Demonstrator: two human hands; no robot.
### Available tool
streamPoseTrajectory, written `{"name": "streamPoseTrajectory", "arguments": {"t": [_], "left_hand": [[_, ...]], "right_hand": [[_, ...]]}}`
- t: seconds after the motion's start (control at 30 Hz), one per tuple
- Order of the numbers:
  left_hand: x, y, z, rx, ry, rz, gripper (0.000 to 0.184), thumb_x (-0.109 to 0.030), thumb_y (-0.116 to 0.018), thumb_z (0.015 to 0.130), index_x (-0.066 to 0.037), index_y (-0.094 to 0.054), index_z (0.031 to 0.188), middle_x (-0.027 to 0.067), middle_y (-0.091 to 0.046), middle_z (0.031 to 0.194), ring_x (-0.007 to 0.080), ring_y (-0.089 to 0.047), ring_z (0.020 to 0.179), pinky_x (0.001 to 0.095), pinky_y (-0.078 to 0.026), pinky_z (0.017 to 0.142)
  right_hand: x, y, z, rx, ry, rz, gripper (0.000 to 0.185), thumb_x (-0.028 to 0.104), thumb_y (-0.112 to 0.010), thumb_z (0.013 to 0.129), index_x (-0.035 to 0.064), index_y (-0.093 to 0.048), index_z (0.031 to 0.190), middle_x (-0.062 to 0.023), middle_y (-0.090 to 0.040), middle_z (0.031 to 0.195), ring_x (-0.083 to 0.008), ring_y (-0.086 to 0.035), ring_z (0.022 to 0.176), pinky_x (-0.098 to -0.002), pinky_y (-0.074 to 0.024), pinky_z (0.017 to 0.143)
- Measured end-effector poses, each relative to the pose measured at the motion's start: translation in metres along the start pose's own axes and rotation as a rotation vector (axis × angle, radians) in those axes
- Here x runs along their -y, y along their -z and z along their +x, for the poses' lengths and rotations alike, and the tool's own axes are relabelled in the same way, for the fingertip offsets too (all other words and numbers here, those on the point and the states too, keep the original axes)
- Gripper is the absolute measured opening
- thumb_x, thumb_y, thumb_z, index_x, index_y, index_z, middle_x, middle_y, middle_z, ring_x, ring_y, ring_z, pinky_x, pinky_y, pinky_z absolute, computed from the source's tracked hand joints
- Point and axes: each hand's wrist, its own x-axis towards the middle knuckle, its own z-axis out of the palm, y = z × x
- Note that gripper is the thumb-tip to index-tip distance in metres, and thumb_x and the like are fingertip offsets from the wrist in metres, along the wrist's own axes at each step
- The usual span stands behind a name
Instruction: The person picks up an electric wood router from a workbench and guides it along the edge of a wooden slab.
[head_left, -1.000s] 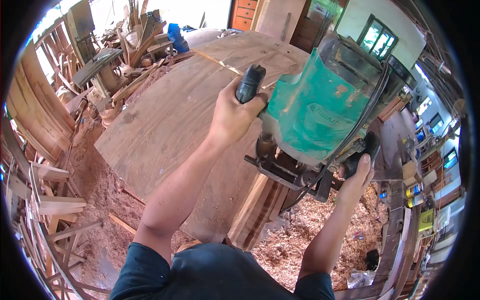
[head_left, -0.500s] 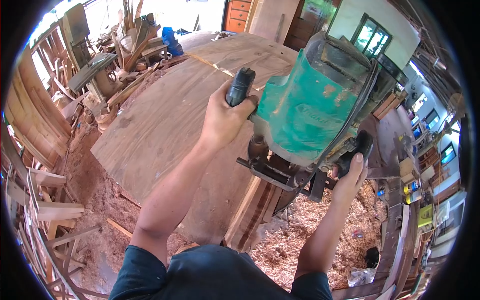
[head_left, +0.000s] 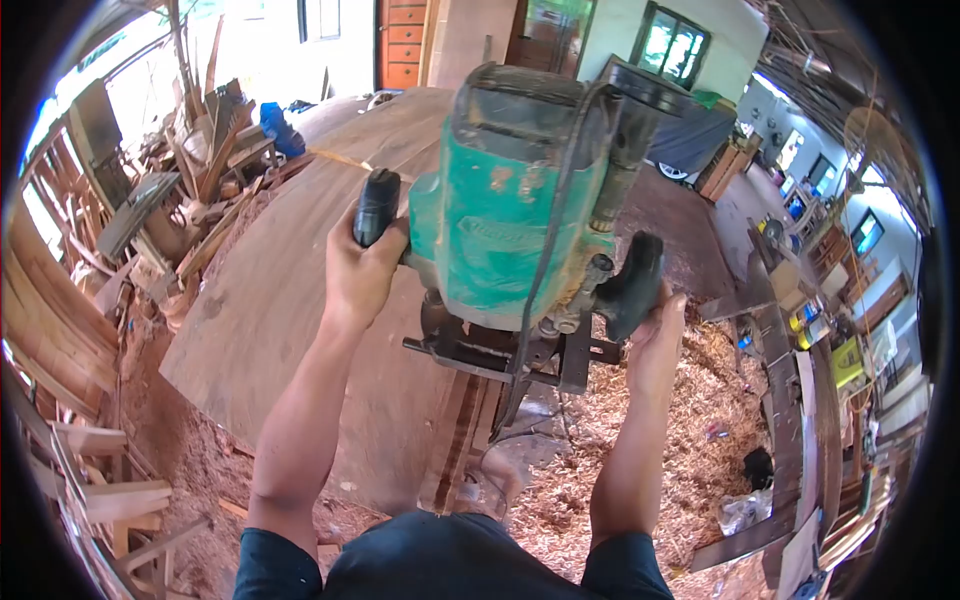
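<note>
A green plunge router (head_left: 500, 235) with a dark motor top and black base is in front of me, above the edge of a large wooden panel (head_left: 270, 320). My left hand (head_left: 358, 275) is wrapped around its black left handle (head_left: 377, 208). At the black right handle (head_left: 637, 287), my right hand (head_left: 655, 340) holds from the outer side; its thumb shows and its other fingers are mostly hidden. A dark cord (head_left: 548, 250) hangs down across the router body. Beneath the base, a long narrow wood strip (head_left: 455, 440) runs toward me. The cutter is hidden from sight.
Wood shavings (head_left: 630, 430) cover the floor on the right. Scrap timber (head_left: 200, 150) and a blue bag (head_left: 281, 130) are at the back left. Cut wood pieces (head_left: 125, 500) stand at the lower left. Long boards (head_left: 785, 440) line the right side.
The router and both hands have shifted left in view, and the router looks more upright. The surroundings have shifted too, as the camera turned. Both hands remain at the handles.
</note>
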Motion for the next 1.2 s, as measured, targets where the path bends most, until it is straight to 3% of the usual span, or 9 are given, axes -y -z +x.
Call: {"name": "streamPoseTrajectory", "arguments": {"t": [0.1,0.2,0.3,0.4,0.53,0.83,1.03,1.07,1.2], "left_hand": [[0.002,0.001,0.001,-0.008,0.004,0.035,0.017,-0.010,-0.061,0.086,0.002,-0.061,0.098,0.0001,-0.057,0.075,0.0080,-0.052,0.064,0.0261,-0.043,0.057],[0.003,0.000,0.001,-0.010,0.006,0.033,0.015,-0.009,-0.060,0.086,0.001,-0.062,0.098,-0.0006,-0.056,0.075,0.0070,-0.050,0.063,0.0252,-0.041,0.055],[0.003,-0.001,0.001,-0.008,0.001,0.030,0.015,-0.010,-0.060,0.087,0.000,-0.062,0.098,-0.0013,-0.056,0.074,0.0064,-0.049,0.063,0.0247,-0.040,0.055],[0.003,-0.005,0.000,-0.023,-0.073,0.021,0.014,-0.017,-0.060,0.086,-0.003,-0.060,0.090,-0.0024,-0.053,0.068,0.0044,-0.043,0.052,0.0215,-0.032,0.045],[0.005,-0.004,0.001,-0.016,-0.074,0.024,0.014,-0.017,-0.059,0.086,-0.004,-0.060,0.090,-0.0025,-0.053,0.068,0.0045,-0.043,0.052,0.0219,-0.032,0.045],[0.005,0.002,0.001,0.014,-0.011,0.001,0.013,-0.011,-0.060,0.087,-0.001,-0.061,0.094,-0.0018,-0.055,0.072,0.0057,-0.047,0.060,0.0239,-0.037,0.053],[0.007,0.003,0.002,0.033,-0.004,-0.016,0.015,-0.013,-0.062,0.087,-0.001,-0.062,0.095,0.0000,-0.057,0.072,0.0069,-0.050,0.059,0.0250,-0.039,0.051],[0.006,0.003,0.003,0.019,0.022,-0.025,0.015,-0.014,-0.062,0.087,-0.001,-0.062,0.095,0.0005,-0.058,0.072,0.0071,-0.051,0.059,0.0251,-0.039,0.051],[-0.003,-0.001,0.003,-0.015,0.090,-0.055,0.015,-0.015,-0.064,0.087,-0.002,-0.062,0.093,0.0017,-0.059,0.071,0.0072,-0.052,0.058,0.0254,-0.039,0.048]], "right_hand": [[-0.006,0.007,-0.001,-0.025,-0.092,-0.072,0.061,0.049,-0.038,0.104,-0.0032,-0.048,0.134,-0.0122,-0.057,0.131,-0.0191,-0.059,0.113,-0.0345,-0.0459,0.097],[-0.009,0.003,0.000,-0.109,-0.108,-0.092,0.071,0.057,-0.048,0.098,-0.0074,-0.051,0.128,-0.0077,-0.062,0.104,-0.0118,-0.054,0.089,-0.0283,-0.0430,0.077],[0.000,-0.006,0.000,-0.060,-0.149,-0.060,0.067,0.055,-0.048,0.099,-0.0072,-0.053,0.125,-0.0074,-0.062,0.102,-0.0117,-0.054,0.088,-0.0283,-0.0443,0.077],[-0.002,-0.004,0.000,-0.139,-0.234,-0.253,0.063,0.051,-0.047,0.101,-0.0076,-0.054,0.123,-0.0091,-0.063,0.103,-0.0121,-0.057,0.089,-0.0286,-0.0464,0.078],[0.003,-0.014,-0.001,-0.195,-0.216,-0.070,0.060,0.047,-0.050,0.101,-0.0084,-0.054,0.122,-0.0082,-0.061,0.100,-0.0116,-0.053,0.085,-0.0269,-0.0445,0.079],[-0.019,0.004,-0.001,-0.224,-0.250,-0.139,0.062,0.048,-0.054,0.099,-0.0065,-0.053,0.130,-0.0090,-0.062,0.107,-0.0132,-0.053,0.091,-0.0286,-0.0434,0.082],[-0.005,-0.008,-0.010,-0.131,0.075,-0.122,0.068,0.052,-0.054,0.097,-0.0064,-0.051,0.132,-0.0105,-0.062,0.112,-0.0167,-0.055,0.101,-0.0326,-0.0437,0.091],[0.004,-0.008,-0.008,0.012,0.116,-0.134,0.071,0.053,-0.055,0.095,-0.0063,-0.048,0.133,-0.0112,-0.062,0.113,-0.0195,-0.057,0.102,-0.0343,-0.0433,0.094],[0.019,-0.027,-0.010,0.090,0.148,-0.199,0.062,0.048,-0.057,0.094,-0.0035,-0.050,0.127,-0.0079,-0.061,0.102,-0.0142,-0.057,0.093,-0.0280,-0.0471,0.078]]}}
